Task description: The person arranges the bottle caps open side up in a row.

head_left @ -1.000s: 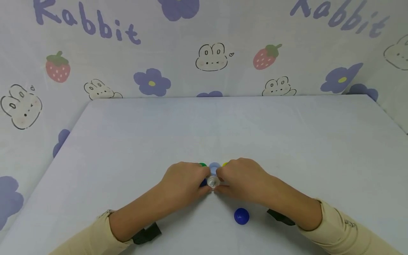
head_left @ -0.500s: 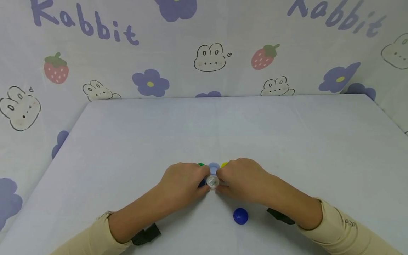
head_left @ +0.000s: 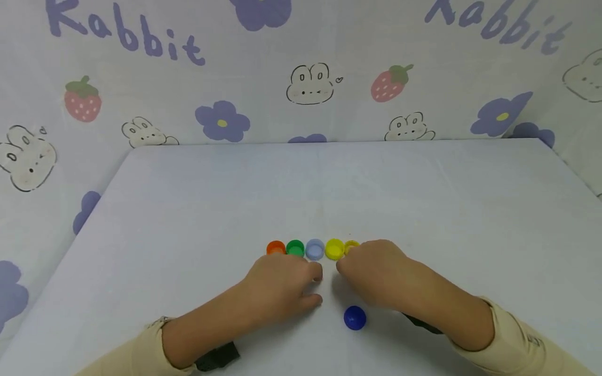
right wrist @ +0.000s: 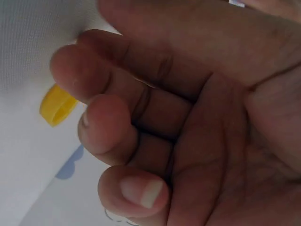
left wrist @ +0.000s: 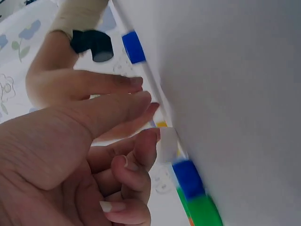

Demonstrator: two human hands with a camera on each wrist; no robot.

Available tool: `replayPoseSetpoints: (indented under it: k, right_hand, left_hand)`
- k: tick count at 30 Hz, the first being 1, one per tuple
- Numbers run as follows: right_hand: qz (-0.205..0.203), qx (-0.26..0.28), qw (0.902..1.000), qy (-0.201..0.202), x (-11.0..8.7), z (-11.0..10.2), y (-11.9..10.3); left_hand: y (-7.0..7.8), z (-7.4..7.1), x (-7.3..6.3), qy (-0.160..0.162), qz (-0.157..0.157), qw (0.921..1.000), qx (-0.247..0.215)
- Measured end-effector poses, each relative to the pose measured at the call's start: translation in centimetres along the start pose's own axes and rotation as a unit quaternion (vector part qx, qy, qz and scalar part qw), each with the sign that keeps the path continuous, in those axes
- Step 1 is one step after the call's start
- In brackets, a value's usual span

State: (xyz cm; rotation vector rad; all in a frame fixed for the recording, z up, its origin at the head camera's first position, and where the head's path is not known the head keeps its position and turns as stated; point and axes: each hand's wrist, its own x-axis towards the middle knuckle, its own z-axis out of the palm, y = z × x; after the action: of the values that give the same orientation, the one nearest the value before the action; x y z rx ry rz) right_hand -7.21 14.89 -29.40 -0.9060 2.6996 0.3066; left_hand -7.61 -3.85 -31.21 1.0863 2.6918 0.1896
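Small bottle caps lie in a row at mid-table in the head view: orange (head_left: 276,247), green (head_left: 295,248), pale blue (head_left: 315,249), yellow (head_left: 334,249) and a second yellow one (head_left: 350,245), partly covered. My left hand (head_left: 284,284) hovers in front of the row's left part, thumb and index finger apart. Near its index fingertip, the left wrist view shows a whitish cap (left wrist: 168,144) and a blue cap (left wrist: 188,179); both are hidden in the head view. My right hand (head_left: 376,271), fingers loosely curled and holding nothing, is by the yellow caps.
Another dark blue cap (head_left: 355,318) lies alone on the white table (head_left: 226,198), between the forearms and nearer the front. A rabbit-print cloth (head_left: 263,68) stands behind the table. Dark wrist mounts (head_left: 218,357) sit under the sleeves.
Both hands have let go of the whitish cap they pinched together. The right hand has moved right and the left slightly nearer, uncovering the orange, green and yellow caps.
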Motion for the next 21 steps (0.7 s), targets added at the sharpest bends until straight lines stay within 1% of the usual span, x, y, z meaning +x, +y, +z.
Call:
replayPoseSetpoints:
  k: [1, 2, 5, 8, 12, 14, 17, 21]
  right_hand:
    - [0.002, -0.006, 0.9999, -0.011, -0.1, 0.0, 0.0]
    - [0.004, -0.003, 0.9998, -0.021, -0.2, 0.0, 0.0]
    - [0.004, 0.011, 0.9988, -0.047, -0.4, -0.1, 0.0]
    - [-0.001, 0.030, 0.9976, -0.062, -0.5, -0.1, 0.0]
    - [-0.005, 0.050, 0.9962, -0.070, -0.5, -0.1, 0.0]
    - [-0.004, 0.058, 0.9953, -0.077, -0.4, -0.1, 0.0]
    - [-0.003, 0.065, 0.9941, -0.087, -0.4, -0.1, 0.0]
    - [-0.012, 0.065, 0.9938, -0.089, -0.5, 0.0, 0.0]
  left_hand:
    - [0.3, 0.0, 0.0, -0.011, 0.005, 0.9999, 0.003]
    - [0.5, 0.1, 0.0, -0.014, 0.012, 0.9998, 0.007]
    - [1.2, 0.2, 0.1, -0.012, 0.026, 0.9994, 0.019]
    - [1.5, 0.1, 0.1, -0.008, 0.023, 0.9994, 0.026]
    - [1.5, 0.0, 0.2, -0.002, 0.014, 0.9994, 0.030]
    - [1.3, 0.1, 0.3, 0.012, 0.010, 0.9995, 0.028]
    - [0.9, 0.3, 0.4, 0.047, 0.006, 0.9983, 0.034]
    - [0.2, 0.4, 0.6, 0.080, -0.007, 0.9949, 0.061]
